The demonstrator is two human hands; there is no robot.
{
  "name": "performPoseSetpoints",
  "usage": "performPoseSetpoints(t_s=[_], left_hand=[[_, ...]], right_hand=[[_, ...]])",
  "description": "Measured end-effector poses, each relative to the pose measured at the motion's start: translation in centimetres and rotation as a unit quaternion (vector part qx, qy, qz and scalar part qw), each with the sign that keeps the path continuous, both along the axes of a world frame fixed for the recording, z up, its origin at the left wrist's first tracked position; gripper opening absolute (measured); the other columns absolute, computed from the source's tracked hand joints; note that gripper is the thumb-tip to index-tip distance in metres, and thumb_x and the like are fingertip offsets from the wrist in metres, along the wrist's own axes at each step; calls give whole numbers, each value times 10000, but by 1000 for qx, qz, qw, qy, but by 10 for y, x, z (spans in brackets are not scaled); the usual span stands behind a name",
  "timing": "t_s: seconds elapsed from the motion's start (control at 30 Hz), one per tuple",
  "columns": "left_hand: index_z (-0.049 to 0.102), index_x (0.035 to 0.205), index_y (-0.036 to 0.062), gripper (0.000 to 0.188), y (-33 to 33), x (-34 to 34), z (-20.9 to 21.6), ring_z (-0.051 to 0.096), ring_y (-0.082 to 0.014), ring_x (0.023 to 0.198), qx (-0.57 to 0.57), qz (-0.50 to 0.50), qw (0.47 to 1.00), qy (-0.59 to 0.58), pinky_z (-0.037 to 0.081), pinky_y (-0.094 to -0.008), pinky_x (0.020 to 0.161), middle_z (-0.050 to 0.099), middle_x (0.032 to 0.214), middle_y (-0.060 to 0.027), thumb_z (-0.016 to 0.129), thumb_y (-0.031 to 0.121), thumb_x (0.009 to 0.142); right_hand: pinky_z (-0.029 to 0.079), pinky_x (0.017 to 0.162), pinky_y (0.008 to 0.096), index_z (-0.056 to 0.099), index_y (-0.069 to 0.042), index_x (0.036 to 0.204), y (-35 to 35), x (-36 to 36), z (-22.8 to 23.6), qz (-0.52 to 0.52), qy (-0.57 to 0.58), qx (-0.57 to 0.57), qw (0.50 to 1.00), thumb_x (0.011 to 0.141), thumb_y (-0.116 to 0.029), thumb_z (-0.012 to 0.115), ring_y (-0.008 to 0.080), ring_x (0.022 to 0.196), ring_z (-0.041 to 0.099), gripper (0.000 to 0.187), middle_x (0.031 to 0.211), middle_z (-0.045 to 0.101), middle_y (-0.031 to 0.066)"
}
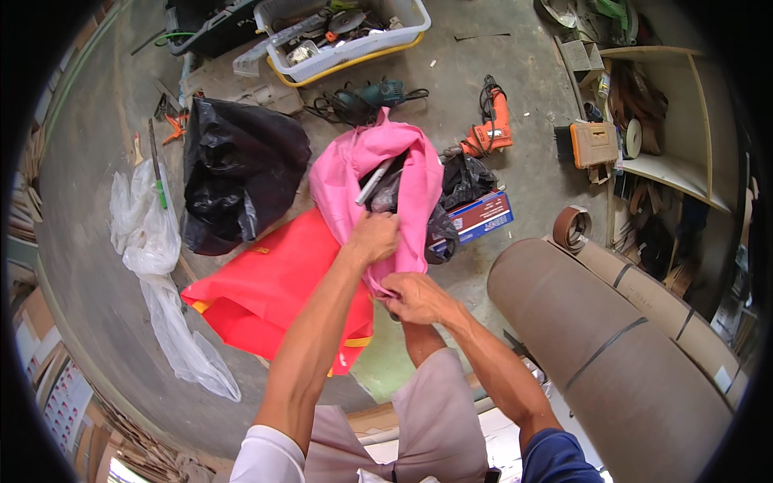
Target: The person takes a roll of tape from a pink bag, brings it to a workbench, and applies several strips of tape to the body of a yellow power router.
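Observation:
A pink fabric bag (334,173) lies with its mouth toward me; inside show a silver metal tube (375,180) and dark plastic-wrapped things. At the near side of that mouth, my left hand (375,238) is closed with its fingers curled; what it grips is hidden. My right hand (419,297) pinches the bag's near edge, to the right of the left hand and closer to me. Under my left forearm and beside the pink bag, a red bag (270,282) with yellow trim lies flat.
Left are a black plastic bag (241,173) and clear plastic sheeting (149,233). Beyond lie a teal power tool (378,95), an orange drill (493,125) and a tool-filled crate (354,50). A blue-red box (483,219), large brown roll (596,338) and shelving (676,173) are right.

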State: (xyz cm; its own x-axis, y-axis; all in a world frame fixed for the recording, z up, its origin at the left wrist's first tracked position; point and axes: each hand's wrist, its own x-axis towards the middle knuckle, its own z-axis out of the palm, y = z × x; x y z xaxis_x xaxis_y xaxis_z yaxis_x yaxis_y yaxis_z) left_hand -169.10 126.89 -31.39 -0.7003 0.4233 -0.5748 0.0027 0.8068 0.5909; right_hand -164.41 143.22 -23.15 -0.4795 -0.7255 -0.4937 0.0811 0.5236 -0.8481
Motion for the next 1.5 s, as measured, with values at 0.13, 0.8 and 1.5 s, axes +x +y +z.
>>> performPoseSetpoints(t_s=[0.13, 0.8, 1.5], left_hand=[[589, 1307, 36, 519, -26, 12, -23, 653, -306, 1101, -291, -105, 951, -23, 418, -476, 1017, 677, 1160, -145, 627, 184, 812], [204, 1650, 268, 1341, -120, -17, 27, 647, -315, 896, -367, 117, 900, 202, 401, -431, 924, 204, 1704, -126, 823, 66, 478], [296, 1608, 61, 1070, -117, 61, 91, 565, -378, 1251, -287, 381, 870, 126, 408, -548, 906, -55, 1680, -317, 840, 203, 699]], right_hand=[[511, 737, 514, 640, 16, 900, 14, -19, 16, -5, -61, -39, 997, 854, -137, 627, 451, 820, 664, 160, 860, 677, 246], [556, 870, 437, 706, -23, 969, -87, -137, -152, 137, 398, 130, 898, 847, -141, 608, 334, 1015, 682, 196, 1025, 712, 183], [533, 895, 508, 644, -10, 1194, -110, -171, -88, 150, 247, 313, 905, 717, -256, 786, 424, 1045, 667, 555, 1098, 700, 235]])
